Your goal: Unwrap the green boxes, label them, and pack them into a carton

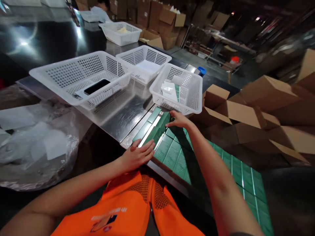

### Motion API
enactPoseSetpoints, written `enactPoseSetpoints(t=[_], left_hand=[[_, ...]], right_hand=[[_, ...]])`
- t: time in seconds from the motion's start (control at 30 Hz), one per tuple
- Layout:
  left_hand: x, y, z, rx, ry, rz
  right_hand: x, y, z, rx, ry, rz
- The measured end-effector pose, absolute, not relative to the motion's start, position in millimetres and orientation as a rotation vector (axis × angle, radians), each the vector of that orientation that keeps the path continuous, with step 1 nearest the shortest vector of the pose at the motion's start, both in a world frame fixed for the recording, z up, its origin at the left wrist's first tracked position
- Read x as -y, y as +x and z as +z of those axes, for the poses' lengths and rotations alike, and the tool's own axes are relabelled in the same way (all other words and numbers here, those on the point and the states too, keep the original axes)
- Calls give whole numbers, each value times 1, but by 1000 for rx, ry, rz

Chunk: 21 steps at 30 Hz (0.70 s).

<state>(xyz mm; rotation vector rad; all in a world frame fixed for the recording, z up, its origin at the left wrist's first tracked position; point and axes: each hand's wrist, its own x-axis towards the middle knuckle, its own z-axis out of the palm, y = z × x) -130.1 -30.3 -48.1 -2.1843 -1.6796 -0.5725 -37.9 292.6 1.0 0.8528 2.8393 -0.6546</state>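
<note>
Left hand [137, 156]: flat, fingers spread, pressing near end of green box row [154, 129].
Right hand [179, 120]: curled over far end of same row, gripping.
Baskets: four white, nearest [194, 98] just beyond right hand.
Phone [96, 87]: one, in left basket.
Surface: steel table [123, 118]; cardboard cartons [246, 111] right.
Writing: vest [128, 209] print unreadable.

- Dim overall, with overhead glare pooling at the far left corner of the steel surface [123, 114].
- Bright white baskets [81, 77], near blown out.
- Blurred cartons [258, 108] at right.
- Strong wide-angle bending along edges.
</note>
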Motion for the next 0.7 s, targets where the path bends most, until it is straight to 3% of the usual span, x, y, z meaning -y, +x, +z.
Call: enactPoseSetpoints(t=[0.27,0.47,0.53,0.7], left_hand=[[23,-141,-40,1570,-2255,-222],[18,-141,-29,1552,-2309,-235],[17,-154,-20,1671,-2318,-426],[2,-224,-11,2105,-1975,-1299]], right_hand=[[-270,-54,-12,-2856,1012,-684],[-251,-54,-2,-2940,1092,-570],[-235,-37,8,-2975,1129,-564],[-171,35,27,-3012,933,-615]])
